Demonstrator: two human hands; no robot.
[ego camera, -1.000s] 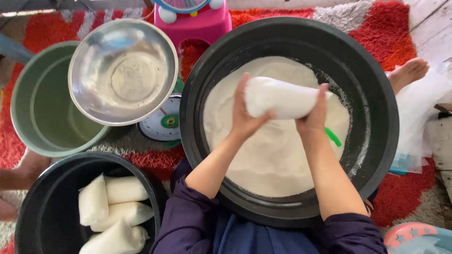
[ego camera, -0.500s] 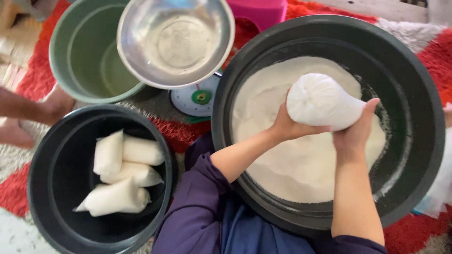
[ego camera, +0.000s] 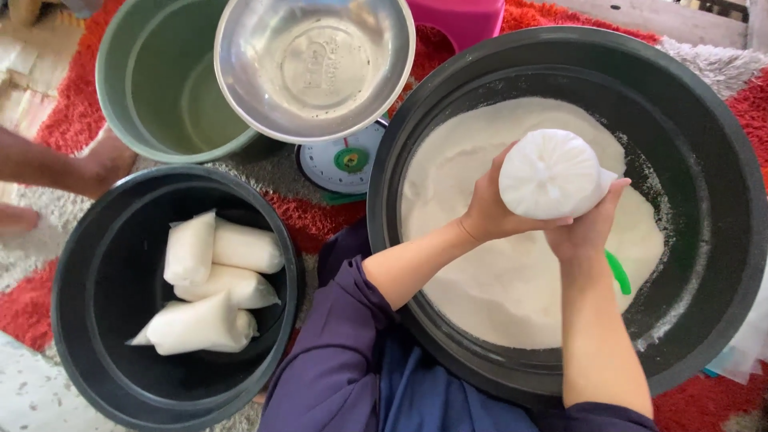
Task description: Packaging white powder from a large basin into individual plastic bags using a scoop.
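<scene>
Red rug | both hands, left; right, grip clenched on white bag over black tub

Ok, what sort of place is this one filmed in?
Probably a home floor used for packing a white powder: a red shaggy rug, a large black tub of powder, a dial weighing scale and filled bags in a smaller black tub.

Scale dial mostly hidden under steel bowl, green scoop perhaps half-buried behind right wrist, pink stool cut off.
</scene>
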